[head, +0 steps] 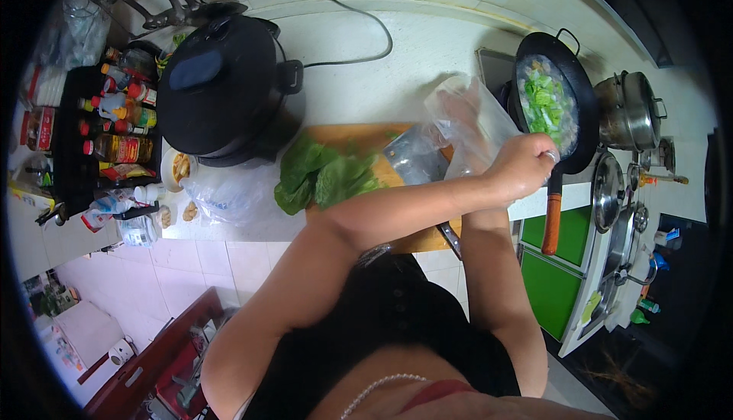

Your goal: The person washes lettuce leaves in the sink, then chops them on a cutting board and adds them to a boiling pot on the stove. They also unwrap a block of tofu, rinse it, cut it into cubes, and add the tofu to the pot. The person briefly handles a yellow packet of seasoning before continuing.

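Observation:
My left arm reaches across my body, and my left hand (522,167) is closed on the bunched mouth of a clear plastic bag (497,113), close to the wok handle. Inside the bag is my right hand (462,104), seen blurred through the film, so its fingers are hard to make out. Below the bag a cleaver (417,155) lies on a wooden cutting board (338,132). Green leafy vegetables (326,174) spread over the board's left side. To the right, a black wok (587,133) holds chopped greens (544,99) in a pale liquid.
A large black electric cooker (220,88) stands left of the board. Beside it are a black rack of sauce bottles (123,145), a small bowl (178,171) and another plastic bag (229,194). The wok's wooden handle (551,222) juts towards me. A steel pot (627,111) stands beyond the wok.

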{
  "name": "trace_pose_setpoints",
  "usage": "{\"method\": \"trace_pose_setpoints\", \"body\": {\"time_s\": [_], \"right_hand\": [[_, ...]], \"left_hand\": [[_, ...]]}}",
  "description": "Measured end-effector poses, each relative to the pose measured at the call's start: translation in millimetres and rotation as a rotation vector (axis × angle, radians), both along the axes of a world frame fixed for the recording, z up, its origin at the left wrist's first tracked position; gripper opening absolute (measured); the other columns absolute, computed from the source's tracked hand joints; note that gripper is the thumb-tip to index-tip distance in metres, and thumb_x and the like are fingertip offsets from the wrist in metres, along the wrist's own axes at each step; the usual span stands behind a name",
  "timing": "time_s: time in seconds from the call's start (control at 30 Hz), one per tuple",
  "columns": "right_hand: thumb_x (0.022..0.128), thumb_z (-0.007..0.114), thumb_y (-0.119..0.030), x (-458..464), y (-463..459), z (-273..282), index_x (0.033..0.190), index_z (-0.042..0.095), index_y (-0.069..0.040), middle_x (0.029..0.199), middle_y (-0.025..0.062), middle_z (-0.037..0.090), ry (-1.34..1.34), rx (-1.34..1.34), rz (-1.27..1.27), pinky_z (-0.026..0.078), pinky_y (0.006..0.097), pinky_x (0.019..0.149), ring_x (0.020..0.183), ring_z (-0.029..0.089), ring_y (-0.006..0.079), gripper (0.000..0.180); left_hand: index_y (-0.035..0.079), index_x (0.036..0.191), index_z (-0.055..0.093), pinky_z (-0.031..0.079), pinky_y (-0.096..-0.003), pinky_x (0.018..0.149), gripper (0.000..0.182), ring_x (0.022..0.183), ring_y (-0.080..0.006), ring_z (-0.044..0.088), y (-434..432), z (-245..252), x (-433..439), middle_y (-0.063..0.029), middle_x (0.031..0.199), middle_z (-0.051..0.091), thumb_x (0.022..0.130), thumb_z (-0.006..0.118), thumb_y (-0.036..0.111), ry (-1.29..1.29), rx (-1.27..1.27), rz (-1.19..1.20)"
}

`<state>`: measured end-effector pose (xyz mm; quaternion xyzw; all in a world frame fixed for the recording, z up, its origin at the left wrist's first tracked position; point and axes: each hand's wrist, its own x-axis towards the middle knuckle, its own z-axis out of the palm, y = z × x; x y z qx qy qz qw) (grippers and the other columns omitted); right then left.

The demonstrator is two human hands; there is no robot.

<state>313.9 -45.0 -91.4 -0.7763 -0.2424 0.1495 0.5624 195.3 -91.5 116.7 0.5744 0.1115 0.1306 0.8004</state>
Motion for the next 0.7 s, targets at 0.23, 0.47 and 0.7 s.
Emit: {"method": "trace_pose_setpoints", "body": {"time_s": [0.23, 0.47, 0.7], "right_hand": [[0.078, 0.067, -0.026, -9.5, 14.2, 58.6, 0.102, 0.058, 0.000, 0.084, 0.0103, 0.065, 0.799, 0.631, -0.074, 0.051, 0.0262, 0.054, 0.063, 0.063, 0.0182, 0.036], [0.078, 0.068, -0.038, -50.2, 3.4, 124.5, 0.129, 0.048, -0.004, 0.120, 0.0192, 0.055, 1.267, 1.321, 0.593, 0.040, 0.0538, 0.102, 0.112, 0.053, 0.0381, 0.065], [0.086, 0.039, -0.068, -103.5, -17.8, 115.9, 0.143, 0.032, -0.006, 0.134, 0.0254, 0.044, 1.409, 1.365, 0.490, 0.041, 0.0569, 0.097, 0.123, 0.045, 0.0408, 0.085]], "left_hand": [[0.003, 0.075, 0.065, 0.048, -0.0377, 0.065, 0.014, 0.070, -0.0286, 0.064, -50.1, 17.3, 1.3, -0.0152, 0.073, 0.064, 0.081, 0.052, 0.004, -0.073, 0.068, -0.148], [0.006, 0.084, 0.064, 0.049, -0.0421, 0.071, 0.009, 0.086, -0.0344, 0.061, -58.3, 16.2, -41.2, -0.0166, 0.090, 0.061, 0.080, 0.057, 0.011, -0.159, 0.648, -0.340], [0.010, 0.129, 0.048, 0.048, -0.0449, 0.075, 0.051, 0.091, -0.0360, 0.060, 50.8, 28.5, -111.7, -0.0175, 0.102, 0.059, 0.081, 0.063, 0.021, 0.109, 1.078, 0.188]]}}
